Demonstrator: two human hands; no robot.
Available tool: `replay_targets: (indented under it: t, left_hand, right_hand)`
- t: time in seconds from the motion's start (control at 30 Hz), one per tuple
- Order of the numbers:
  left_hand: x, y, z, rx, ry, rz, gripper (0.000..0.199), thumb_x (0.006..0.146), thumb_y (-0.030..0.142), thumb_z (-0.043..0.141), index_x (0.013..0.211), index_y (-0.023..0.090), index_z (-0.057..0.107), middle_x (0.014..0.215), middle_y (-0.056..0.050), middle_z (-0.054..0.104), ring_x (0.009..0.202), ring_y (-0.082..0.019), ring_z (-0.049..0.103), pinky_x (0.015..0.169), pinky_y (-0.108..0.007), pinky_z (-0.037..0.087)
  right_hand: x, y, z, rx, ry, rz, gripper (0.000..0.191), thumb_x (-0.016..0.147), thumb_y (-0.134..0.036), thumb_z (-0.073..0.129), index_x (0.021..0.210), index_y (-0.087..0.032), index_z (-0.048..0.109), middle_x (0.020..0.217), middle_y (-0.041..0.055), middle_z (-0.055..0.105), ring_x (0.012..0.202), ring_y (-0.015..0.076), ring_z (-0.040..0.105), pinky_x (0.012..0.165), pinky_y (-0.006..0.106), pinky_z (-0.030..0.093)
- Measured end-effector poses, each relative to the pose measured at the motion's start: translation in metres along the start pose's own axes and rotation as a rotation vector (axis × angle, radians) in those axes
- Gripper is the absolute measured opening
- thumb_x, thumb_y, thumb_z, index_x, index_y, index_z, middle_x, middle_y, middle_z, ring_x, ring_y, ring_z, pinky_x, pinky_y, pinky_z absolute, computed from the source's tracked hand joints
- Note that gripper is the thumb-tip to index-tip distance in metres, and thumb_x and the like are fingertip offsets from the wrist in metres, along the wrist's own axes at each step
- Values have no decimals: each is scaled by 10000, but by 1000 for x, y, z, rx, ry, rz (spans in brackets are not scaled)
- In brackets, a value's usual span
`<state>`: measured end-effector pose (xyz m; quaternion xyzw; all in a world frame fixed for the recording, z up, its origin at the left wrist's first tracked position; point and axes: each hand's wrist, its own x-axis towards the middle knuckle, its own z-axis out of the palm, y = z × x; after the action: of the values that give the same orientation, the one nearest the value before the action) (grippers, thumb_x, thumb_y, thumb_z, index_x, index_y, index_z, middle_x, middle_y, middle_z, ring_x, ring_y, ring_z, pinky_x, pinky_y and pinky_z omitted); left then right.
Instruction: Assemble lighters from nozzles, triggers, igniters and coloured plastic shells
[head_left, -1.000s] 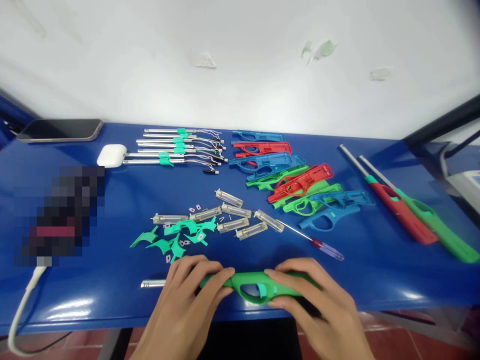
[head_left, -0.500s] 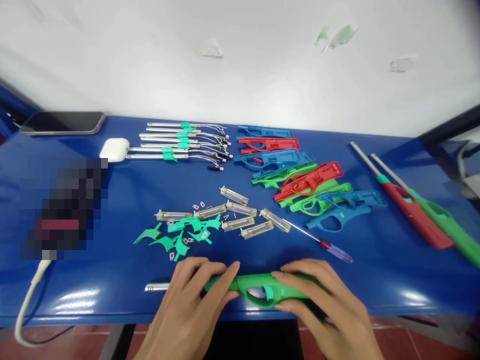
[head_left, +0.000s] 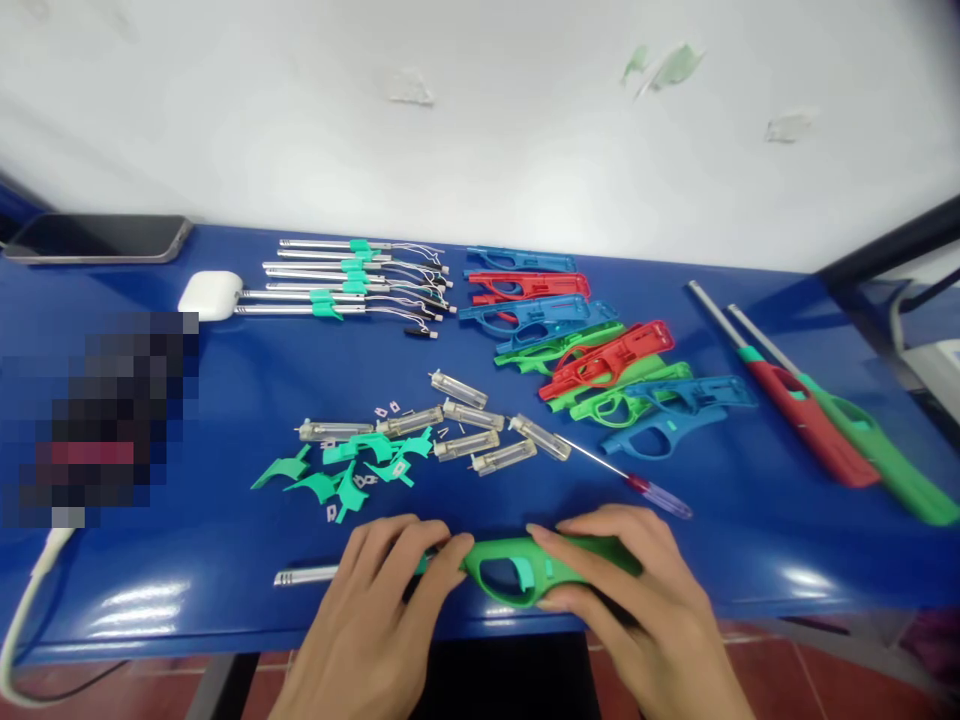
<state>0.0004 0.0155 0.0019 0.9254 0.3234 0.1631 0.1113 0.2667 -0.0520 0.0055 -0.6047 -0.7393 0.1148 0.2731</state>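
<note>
Now, in the head view, both hands hold the green lighter (head_left: 559,562) crosswise: the left hand (head_left: 375,615) pinches its front narrowly, the right hand (head_left: 649,610) grips its rear. Compared with half a second ago, the metal tube (head_left: 307,576) beyond the left hand has tilted slightly nearer the person. Past the right hand, the screwdriver (head_left: 661,497) still lies on the counter (head_left: 750,540).

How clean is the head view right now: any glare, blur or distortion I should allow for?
Head view: glare streaks on the table at lower left, a smaller glint at lower right; left edge pixelated over a dark object; table edges bow, wide-angle style; screwdriver slightly soft.
</note>
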Motion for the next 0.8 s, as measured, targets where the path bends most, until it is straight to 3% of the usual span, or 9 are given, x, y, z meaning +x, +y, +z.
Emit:
replay_targets:
  t: [0.13,0.27,0.37,0.53,0.8]
  left_hand:
    - [5,5,0,8,72,-10,303,1071,98,525,1314,166,694,1248,-102,739,1165,-269,656,995,-431,516]
    - [0,-2,1,-28,95,27,374,1067,70,474,1311,227,709,1213,-22,780,1102,-209,698,1032,-386,452]
    - [-6,-10,1,-43,110,54,441,1011,-3,492,1306,231,722,1232,-12,777,1108,-184,693,1077,-364,411]
    - [-8,-16,-1,-45,141,107,462,973,-71,507,1293,184,723,1233,-44,778,1148,-190,662,1106,-380,389]
    - [-3,-15,-4,-58,101,89,434,1010,-17,485,1292,222,712,1207,-15,782,1103,-181,678,1068,-357,414]
  right_hand:
    - [-1,-3,-3,61,24,84,218,1046,-454,682,1244,-369,714,1084,-16,645,1041,171,616,902,271,497]
    - [-3,-3,-8,134,-8,210,339,1004,-582,689,1277,-382,669,1127,-39,681,1028,162,660,858,260,512]
    - [0,-4,-11,211,-51,227,321,993,-535,729,1281,-405,673,1106,-67,713,1049,158,671,932,270,479]
    - [5,-5,-11,298,-43,186,93,1011,-439,744,1058,-366,708,895,-137,718,804,110,675,1127,306,336]
    - [6,-7,-10,305,2,181,83,1043,-429,696,1049,-357,736,820,-102,628,791,121,648,1014,328,418]
